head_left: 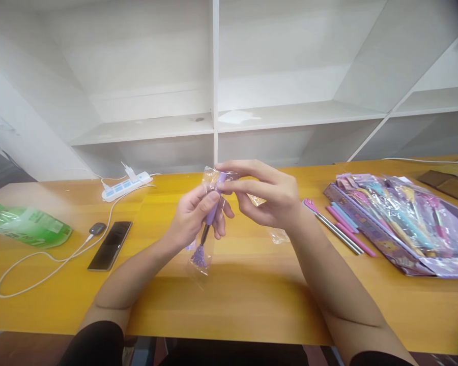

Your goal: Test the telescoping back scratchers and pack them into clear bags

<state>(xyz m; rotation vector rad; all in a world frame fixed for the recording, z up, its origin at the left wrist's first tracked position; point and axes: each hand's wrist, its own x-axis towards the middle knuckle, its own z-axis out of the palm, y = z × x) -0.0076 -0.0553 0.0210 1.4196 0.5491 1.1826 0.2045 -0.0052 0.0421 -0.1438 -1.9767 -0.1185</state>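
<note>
A purple back scratcher (212,213) with a dark shaft and a claw-shaped head is tilted in front of me, inside a clear plastic wrapper (209,176). My left hand (193,213) is closed round its handle, thumb on top. With its fingertips, my right hand (269,193) pinches the wrapper near the handle's upper end. The purple claw (199,257) hangs at the lower end, over the table. Behind the right wrist lies a crumpled piece of clear plastic (278,235).
On the right are metal rods (339,233), pink and blue tubes (347,218) and a purple box (400,256) of several wrapped back scratchers. To the left lie a phone (110,246), a green bottle (30,226), a cable (48,256) and a power strip (126,187). White shelving (216,76) stands behind.
</note>
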